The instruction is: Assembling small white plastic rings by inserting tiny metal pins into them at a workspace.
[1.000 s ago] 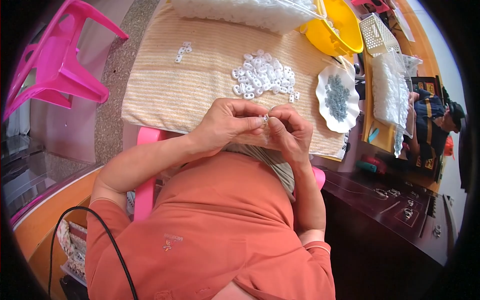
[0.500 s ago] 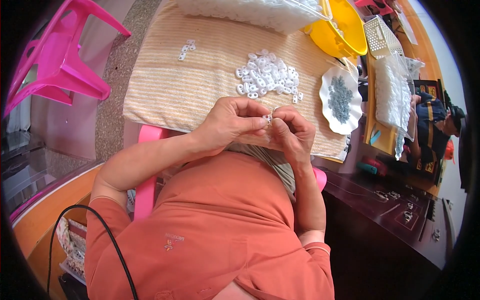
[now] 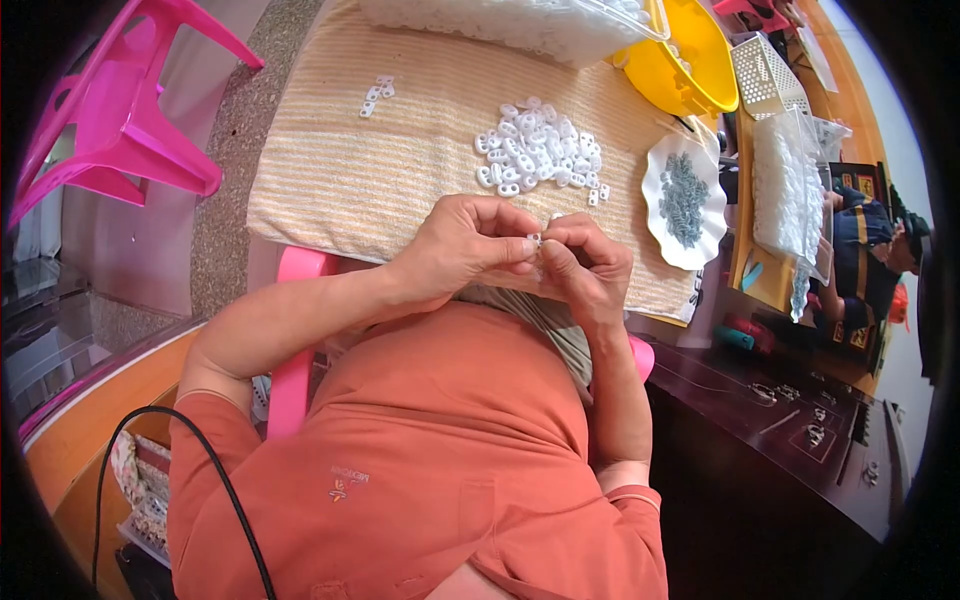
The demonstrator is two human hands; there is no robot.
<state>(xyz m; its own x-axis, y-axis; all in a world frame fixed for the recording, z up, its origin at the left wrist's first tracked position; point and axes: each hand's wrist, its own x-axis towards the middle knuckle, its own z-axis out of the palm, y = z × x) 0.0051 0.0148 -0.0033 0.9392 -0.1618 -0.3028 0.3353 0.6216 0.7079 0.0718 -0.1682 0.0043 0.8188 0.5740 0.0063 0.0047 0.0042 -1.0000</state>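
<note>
My left hand pinches a small white plastic piece with holes between thumb and fingertips, just over the near edge of the towel-covered table. Against the same piece, the thumb and forefinger of my right hand are pressed together; whether they also hold a tiny part is hidden. Beyond my hands lies a heap of white oval plastic pieces, with a few square white pieces at its right. To the right, a white scalloped dish holds small grey-blue parts.
Several white pieces lie at the table's left. A clear bin of white parts and a yellow basin stand at the back. Right are a perforated white basket, a clear tub and another person. A pink stool stands left.
Both hands stay together at nearly the same place, with a slight shift of the fingertips that covers more of the white piece. The view has moved very slightly.
</note>
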